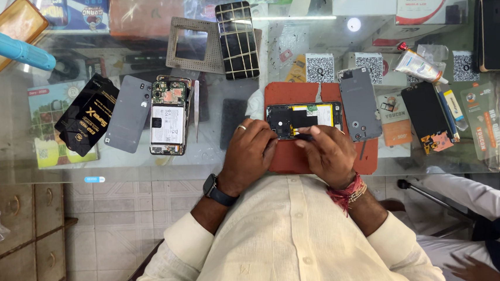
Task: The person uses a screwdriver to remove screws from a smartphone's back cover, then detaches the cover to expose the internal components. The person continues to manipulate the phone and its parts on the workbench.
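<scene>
An opened phone with its back removed lies on a red mat on the glass counter. My left hand, with a ring on one finger and a dark watch on the wrist, rests on the phone's left end and steadies it. My right hand, with a red thread around the wrist, pinches a small dark tool against the phone's near edge. A grey back cover lies just right of the phone, partly on the mat.
To the left lie a second opened phone, a grey cover, tweezers and a black packet. A black screen, a blue tool, a glue tube and another screen surround them. Another person's hand shows at the bottom right.
</scene>
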A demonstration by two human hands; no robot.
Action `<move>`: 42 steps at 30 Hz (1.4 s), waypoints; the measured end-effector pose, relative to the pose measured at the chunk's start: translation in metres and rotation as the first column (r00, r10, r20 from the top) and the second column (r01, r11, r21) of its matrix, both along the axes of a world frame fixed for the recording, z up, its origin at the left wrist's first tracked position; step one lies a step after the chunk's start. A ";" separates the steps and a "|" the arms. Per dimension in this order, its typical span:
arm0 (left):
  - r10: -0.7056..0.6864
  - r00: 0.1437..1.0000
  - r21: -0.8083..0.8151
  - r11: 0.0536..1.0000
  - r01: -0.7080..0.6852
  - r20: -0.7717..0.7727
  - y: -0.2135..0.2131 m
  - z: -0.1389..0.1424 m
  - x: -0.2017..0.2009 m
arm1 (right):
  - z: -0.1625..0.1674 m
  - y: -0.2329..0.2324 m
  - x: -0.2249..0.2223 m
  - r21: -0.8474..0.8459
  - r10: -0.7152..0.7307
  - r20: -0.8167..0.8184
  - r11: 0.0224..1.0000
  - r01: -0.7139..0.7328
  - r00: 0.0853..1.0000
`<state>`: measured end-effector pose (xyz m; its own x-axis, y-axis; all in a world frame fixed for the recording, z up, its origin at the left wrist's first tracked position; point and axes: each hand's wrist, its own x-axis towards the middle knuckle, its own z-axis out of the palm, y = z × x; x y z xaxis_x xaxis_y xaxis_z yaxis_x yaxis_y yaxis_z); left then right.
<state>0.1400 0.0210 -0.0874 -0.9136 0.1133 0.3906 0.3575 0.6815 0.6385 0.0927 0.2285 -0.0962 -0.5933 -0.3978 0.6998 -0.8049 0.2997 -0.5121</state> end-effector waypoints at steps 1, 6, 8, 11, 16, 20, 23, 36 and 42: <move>-0.004 1.000 -0.019 1.000 0.003 -0.004 0.000 0.001 -0.001 | 0.004 0.000 -0.001 0.016 -0.011 -0.028 1.000 0.011 1.000; -0.048 0.999 -0.077 0.996 0.047 -0.012 0.001 0.004 -0.010 | 0.022 -0.004 -0.008 -0.010 0.135 0.084 0.991 -0.135 0.987; -0.067 0.998 -0.082 0.994 0.065 -0.019 0.001 0.005 -0.014 | 0.027 -0.006 -0.011 -0.057 0.223 0.189 0.975 -0.216 0.956; -0.077 0.997 -0.126 0.989 0.074 -0.014 0.001 0.006 -0.018 | 0.030 -0.005 -0.017 -0.019 0.196 0.082 0.981 -0.195 0.977; -0.142 0.989 -0.261 0.957 0.127 -0.040 0.002 0.007 -0.027 | 0.028 0.000 -0.025 -0.017 0.153 0.145 0.988 -0.152 0.977; -0.232 0.970 -0.374 0.908 0.189 -0.072 0.002 0.013 -0.032 | 0.029 0.004 -0.031 -0.033 0.200 0.133 0.980 -0.198 0.971; -0.308 0.951 -0.412 0.871 0.269 -0.031 0.005 0.025 -0.039 | 0.035 0.008 -0.033 0.015 0.189 0.174 0.981 -0.195 0.966; -0.430 0.895 -0.469 0.818 0.333 -0.116 0.014 0.054 -0.072 | 0.057 0.016 -0.057 -0.072 0.207 0.185 0.978 -0.197 0.961; -0.372 0.918 -0.550 0.799 0.243 -0.135 0.009 0.051 -0.072 | 0.056 0.008 -0.061 -0.012 0.114 0.078 0.993 -0.113 0.990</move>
